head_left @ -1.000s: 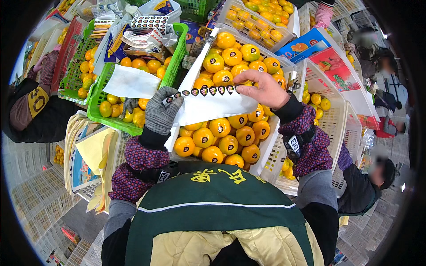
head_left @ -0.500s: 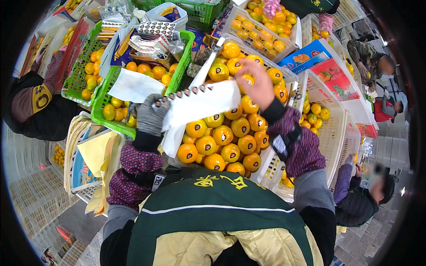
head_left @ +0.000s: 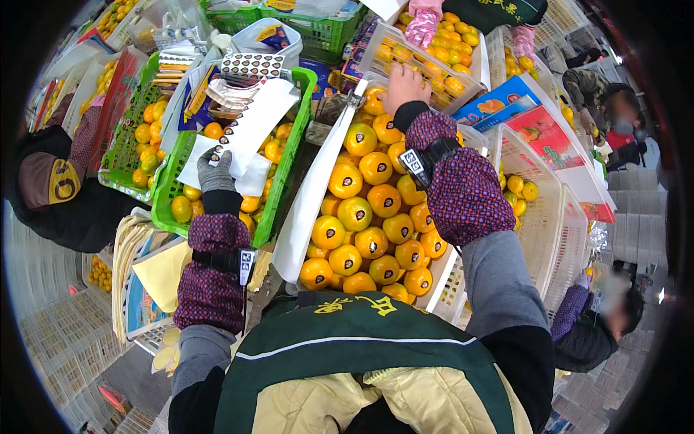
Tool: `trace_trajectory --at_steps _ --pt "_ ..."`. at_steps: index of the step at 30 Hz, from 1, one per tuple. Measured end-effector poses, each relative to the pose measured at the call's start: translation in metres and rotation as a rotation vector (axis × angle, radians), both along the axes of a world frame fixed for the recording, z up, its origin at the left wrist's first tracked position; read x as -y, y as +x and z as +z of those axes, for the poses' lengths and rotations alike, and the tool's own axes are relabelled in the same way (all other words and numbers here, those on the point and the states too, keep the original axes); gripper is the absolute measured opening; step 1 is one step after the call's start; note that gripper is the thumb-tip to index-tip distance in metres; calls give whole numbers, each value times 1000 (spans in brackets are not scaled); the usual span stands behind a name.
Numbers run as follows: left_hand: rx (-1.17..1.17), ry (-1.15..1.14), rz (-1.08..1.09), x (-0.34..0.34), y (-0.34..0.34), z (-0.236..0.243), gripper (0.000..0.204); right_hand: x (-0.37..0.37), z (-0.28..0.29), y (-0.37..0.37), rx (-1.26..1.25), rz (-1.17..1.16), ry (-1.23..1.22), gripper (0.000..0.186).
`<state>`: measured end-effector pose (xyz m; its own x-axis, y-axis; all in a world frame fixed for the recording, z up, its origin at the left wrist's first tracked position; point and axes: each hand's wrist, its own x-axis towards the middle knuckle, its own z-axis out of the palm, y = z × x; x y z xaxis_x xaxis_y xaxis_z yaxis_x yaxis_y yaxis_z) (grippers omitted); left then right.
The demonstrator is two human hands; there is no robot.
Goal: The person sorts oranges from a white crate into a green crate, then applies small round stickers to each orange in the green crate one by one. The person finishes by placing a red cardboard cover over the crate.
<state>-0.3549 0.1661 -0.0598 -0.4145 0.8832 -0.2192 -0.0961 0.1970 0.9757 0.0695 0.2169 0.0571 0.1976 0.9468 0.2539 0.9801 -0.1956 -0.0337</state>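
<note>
My left hand (head_left: 215,171), in a grey glove, pinches the lower end of a white sticker strip (head_left: 253,119) with a row of small dark round stickers along its edge. The strip slants over the green crate (head_left: 278,206), above white paper and loose oranges. My bare right hand (head_left: 405,88) reaches to the far end of a paper-lined box (head_left: 298,239) full of oranges (head_left: 371,242). Its fingers point away and look stretched out over the far fruit; what lies beneath the palm is hidden. Most oranges in the box carry a small dark round sticker.
A sticker sheet (head_left: 251,65) and a white tub (head_left: 285,40) stand at the green crate's far end. Beyond my box a clear crate (head_left: 463,83) holds oranges, with a pink-sleeved person's hand there. White crates (head_left: 538,239) and printed cardboard (head_left: 546,137) stand at right. Envelopes (head_left: 130,253) lie left.
My left hand has carried the sticker strip left, from above the orange box to above the green crate. My right hand has moved away from the strip to the box's far end.
</note>
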Motion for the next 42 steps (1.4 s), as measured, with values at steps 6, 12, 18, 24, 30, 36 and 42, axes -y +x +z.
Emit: trace_trajectory --at_steps 6,12,18,24,30,36,42 --pt "-405 55 -39 -40 -1 -24 92 35 30 81 -345 204 216 34" --pt "-918 287 -93 -2 19 47 61 176 78 205 -266 -276 62 42" --pt "-844 365 -786 -23 134 111 47 221 48 176 -76 -417 -386 73" --pt "-1375 86 -1011 -59 232 172 73 202 40 159 -61 -566 -319 64" --pt "-1530 -42 -1187 -65 259 197 70 227 73 158 -120 -392 176 45" --pt "-1512 127 -1128 -67 264 188 50 270 90 183 -291 -427 210 40" --pt "-1337 425 -654 -110 195 219 46 296 71 212 -467 -376 263 38"
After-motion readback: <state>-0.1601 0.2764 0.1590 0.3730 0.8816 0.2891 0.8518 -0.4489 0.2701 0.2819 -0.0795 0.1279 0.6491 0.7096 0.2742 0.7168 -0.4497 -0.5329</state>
